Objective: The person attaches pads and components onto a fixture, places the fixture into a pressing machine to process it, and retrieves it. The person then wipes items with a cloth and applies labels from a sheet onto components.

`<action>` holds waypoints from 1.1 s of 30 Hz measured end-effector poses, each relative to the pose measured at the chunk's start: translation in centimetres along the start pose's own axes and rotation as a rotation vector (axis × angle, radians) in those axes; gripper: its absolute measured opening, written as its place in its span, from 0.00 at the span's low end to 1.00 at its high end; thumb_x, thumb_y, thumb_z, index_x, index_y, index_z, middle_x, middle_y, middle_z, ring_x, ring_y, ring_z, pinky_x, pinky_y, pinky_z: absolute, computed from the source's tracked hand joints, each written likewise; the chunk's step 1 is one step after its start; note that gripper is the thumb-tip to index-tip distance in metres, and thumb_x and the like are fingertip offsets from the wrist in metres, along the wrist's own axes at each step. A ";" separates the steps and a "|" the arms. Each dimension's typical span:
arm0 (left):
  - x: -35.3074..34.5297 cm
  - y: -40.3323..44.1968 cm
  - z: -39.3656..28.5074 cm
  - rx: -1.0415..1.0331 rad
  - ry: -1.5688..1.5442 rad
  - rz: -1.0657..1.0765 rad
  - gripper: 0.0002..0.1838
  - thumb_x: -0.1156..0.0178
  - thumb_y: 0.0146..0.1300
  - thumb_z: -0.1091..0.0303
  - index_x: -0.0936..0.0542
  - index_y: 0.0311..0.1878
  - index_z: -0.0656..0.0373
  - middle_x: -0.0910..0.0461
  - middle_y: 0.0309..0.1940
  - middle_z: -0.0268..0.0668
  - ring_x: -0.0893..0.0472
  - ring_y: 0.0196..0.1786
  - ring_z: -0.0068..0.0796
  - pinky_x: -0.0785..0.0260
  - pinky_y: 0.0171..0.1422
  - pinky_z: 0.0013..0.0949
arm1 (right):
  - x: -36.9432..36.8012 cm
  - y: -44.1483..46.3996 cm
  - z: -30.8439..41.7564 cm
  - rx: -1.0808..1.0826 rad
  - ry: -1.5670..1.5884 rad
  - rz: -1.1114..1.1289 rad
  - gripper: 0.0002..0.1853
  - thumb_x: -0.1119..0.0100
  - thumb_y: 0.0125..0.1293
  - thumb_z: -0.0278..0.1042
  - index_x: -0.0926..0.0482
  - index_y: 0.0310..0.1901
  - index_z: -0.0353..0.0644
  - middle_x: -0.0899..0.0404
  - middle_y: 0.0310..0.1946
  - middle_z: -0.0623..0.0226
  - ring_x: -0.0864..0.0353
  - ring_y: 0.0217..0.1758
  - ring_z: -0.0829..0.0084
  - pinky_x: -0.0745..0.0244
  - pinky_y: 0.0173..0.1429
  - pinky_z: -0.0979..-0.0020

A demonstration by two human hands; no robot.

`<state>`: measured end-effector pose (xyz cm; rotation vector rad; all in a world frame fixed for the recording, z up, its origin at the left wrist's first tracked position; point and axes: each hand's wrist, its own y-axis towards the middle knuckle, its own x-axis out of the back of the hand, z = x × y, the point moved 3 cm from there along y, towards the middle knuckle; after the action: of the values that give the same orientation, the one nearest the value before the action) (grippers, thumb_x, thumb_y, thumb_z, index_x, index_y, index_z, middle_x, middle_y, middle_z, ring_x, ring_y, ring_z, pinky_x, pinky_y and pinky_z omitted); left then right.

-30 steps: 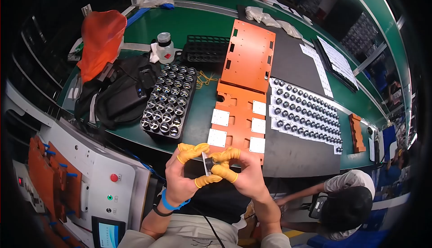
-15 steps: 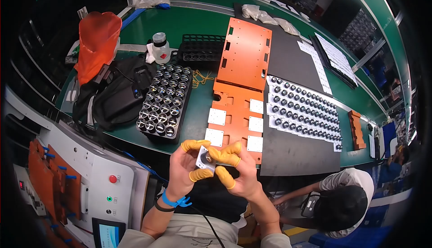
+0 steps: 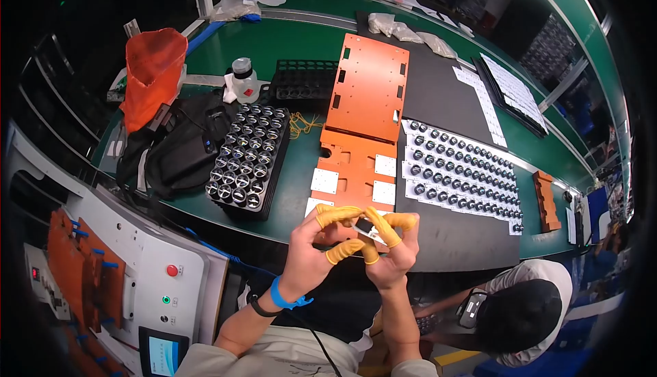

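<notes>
A small white square plate with a dark round part [image 3: 367, 228] is tilted between my hands, above the front of the orange fixture. My right hand [image 3: 393, 254], in yellow finger covers, grips it between fingers and thumb. My left hand [image 3: 313, 247], also with yellow finger covers, is beside it with thumb and forefinger apart. Its forefinger tip is close to the right fingers; I cannot tell whether it touches the plate. Behind the hands, the orange fixture [image 3: 348, 151] bears several white square plates [image 3: 325, 180], with an upright-looking orange panel [image 3: 369, 86] at its far end.
On the left, a black tray [image 3: 270, 185] holds rows of shiny lenses. Rows of white plates with black lens parts [image 3: 465, 165] lie on a dark mat [image 3: 445, 240]. A bottle [image 3: 244, 82], black bag [image 3: 181, 151] and orange bag [image 3: 154, 76] stand farther left. Another person [image 3: 523, 308] is at right.
Both hands have moved right and slightly up with the plate. The plate has turned and is now in the right hand's grip; the left thumb and forefinger have spread away from it.
</notes>
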<state>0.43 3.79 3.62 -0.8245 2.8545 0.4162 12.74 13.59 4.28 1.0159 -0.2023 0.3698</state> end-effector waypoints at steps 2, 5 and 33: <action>-0.3 0.5 -0.1 -0.074 0.125 0.021 0.26 0.22 0.61 0.69 0.17 0.61 0.65 0.27 0.45 0.32 0.19 0.45 0.20 0.23 0.50 0.22 | 0.5 0.4 -0.4 0.005 0.040 0.072 0.20 0.21 0.51 0.27 0.11 0.49 0.38 0.19 0.42 0.63 0.27 0.43 0.62 0.29 0.45 0.63; -0.6 1.2 0.7 -0.124 0.125 0.006 0.18 0.25 0.64 0.72 0.15 0.55 0.67 0.29 0.46 0.34 0.21 0.41 0.19 0.24 0.44 0.24 | 1.0 0.5 -0.9 -0.076 0.055 0.124 0.21 0.22 0.57 0.30 0.12 0.53 0.37 0.20 0.48 0.61 0.27 0.50 0.60 0.28 0.54 0.61; 3.7 13.7 4.4 0.087 1.385 -0.380 0.11 0.30 0.62 0.66 0.11 0.37 0.66 0.14 0.32 0.57 0.13 0.39 0.58 0.21 0.44 0.53 | 2.7 -1.6 -3.7 -0.256 0.193 0.001 0.25 0.27 0.63 0.31 0.17 0.63 0.38 0.22 0.51 0.56 0.23 0.54 0.56 0.25 0.59 0.60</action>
<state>-9.79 14.42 1.73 -2.2462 3.5249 -0.5899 15.84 16.58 1.99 0.7231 -0.0737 0.4281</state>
